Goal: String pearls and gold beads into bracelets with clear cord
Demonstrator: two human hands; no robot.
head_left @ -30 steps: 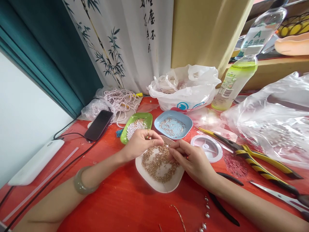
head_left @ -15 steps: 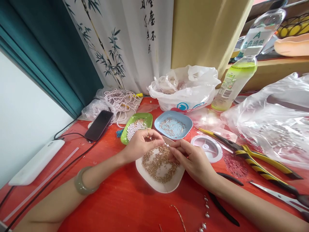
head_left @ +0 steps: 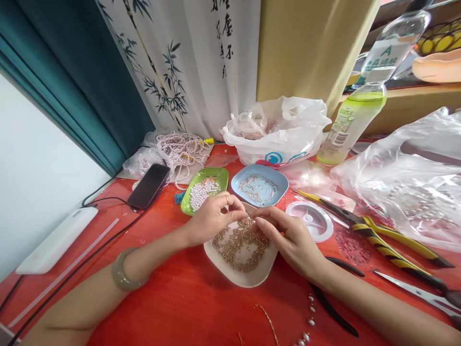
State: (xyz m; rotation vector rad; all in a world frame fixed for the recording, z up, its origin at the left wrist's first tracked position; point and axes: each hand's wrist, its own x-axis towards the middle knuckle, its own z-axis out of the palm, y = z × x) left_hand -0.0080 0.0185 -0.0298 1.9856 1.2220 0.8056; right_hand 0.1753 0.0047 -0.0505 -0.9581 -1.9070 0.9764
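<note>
Over a white dish point(head_left: 219, 262) of small gold beads point(head_left: 239, 247), my two hands meet at its far edge. Thumb and fingers of my left hand point(head_left: 214, 216) are pinched together; whatever they hold is too small to make out. My right hand point(head_left: 288, 235) pinches beside it, with a tiny white pearl bead point(head_left: 253, 219) at its fingertips. A green dish point(head_left: 188, 204) of white pearl beads point(head_left: 203, 193) sits just beyond my left hand. Behind both hands, a blue dish point(head_left: 237, 179) contains thin metal pins point(head_left: 257, 190).
A thread spool point(head_left: 311, 221), yellow-black pliers point(head_left: 385, 240) and scissors point(head_left: 414, 288) lie right. A phone point(head_left: 149, 186) and pearl strands point(head_left: 183, 151) are at left. Plastic bags point(head_left: 277, 139) and a bottle point(head_left: 351, 125) stand behind. A chain point(head_left: 268, 319) lies in front.
The fingertips of my right hand have shifted slightly, and its fingers look a little more lifted. My left hand stays nearly in place. The view has moved slightly.
</note>
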